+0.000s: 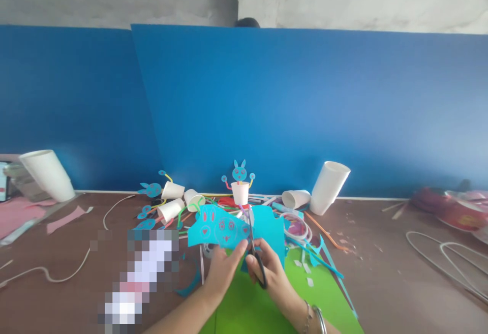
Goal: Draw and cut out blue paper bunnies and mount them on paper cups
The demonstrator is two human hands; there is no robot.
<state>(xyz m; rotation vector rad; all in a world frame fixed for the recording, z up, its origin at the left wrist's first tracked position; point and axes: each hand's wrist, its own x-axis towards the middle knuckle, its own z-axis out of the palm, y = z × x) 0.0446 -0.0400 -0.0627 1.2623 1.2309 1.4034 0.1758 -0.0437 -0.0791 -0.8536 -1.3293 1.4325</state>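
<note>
My left hand [225, 269] pinches the lower edge of a blue paper piece [227, 230] with a rabbit face, ears and small heart circles drawn on it in red. In my right hand [270, 268] is a pair of scissors [261, 273] with black handles, its blades pointing up at the paper's right edge. Whether the blades are apart I cannot tell. Behind them lies another blue sheet [269, 226], over a green sheet [244, 306]. A finished rabbit figure on a white paper cup [240, 193] stands just beyond the paper.
Several cups with rabbit parts [172, 209] lie on their sides to the left. Upright cup stacks [330, 187] lean at the right and far left [48, 175]. Tape rolls [299, 230], straws and paper scraps clutter the middle. A white cable [442, 247] lies right; a blue partition [285, 105] stands behind.
</note>
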